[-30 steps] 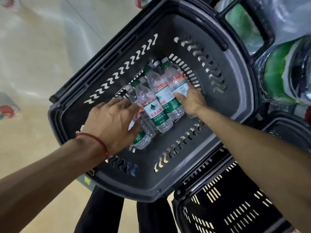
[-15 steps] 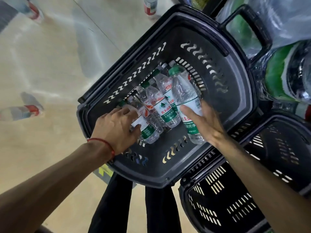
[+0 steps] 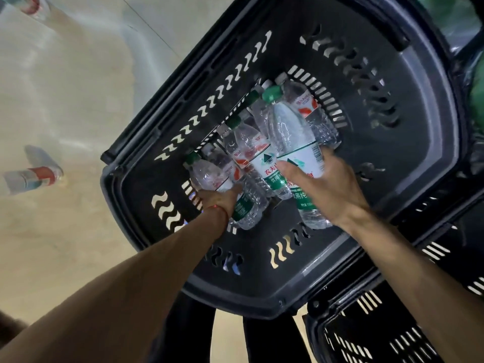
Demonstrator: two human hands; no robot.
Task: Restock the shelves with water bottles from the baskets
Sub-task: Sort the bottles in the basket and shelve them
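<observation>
A dark plastic basket (image 3: 408, 142) fills the view, with several clear water bottles lying in its bottom. My right hand (image 3: 327, 187) grips a green-capped water bottle (image 3: 290, 132) by its green-and-white label and holds it raised above the others. My left hand (image 3: 220, 200), with a red string at the wrist, reaches low into the basket and grips another green-capped bottle (image 3: 209, 176) near its base. More bottles (image 3: 251, 153) with red or green labels lie between the two hands.
A second dark basket (image 3: 392, 336) stands at the lower right. Shrink-wrapped packs with green labels (image 3: 476, 82) sit at the right edge. Loose bottles (image 3: 28, 176) lie on the pale floor at left. My dark trouser legs show below the basket.
My right hand has lifted its bottle higher out of the pile. My left hand has reached deeper into the basket and closed around a bottle.
</observation>
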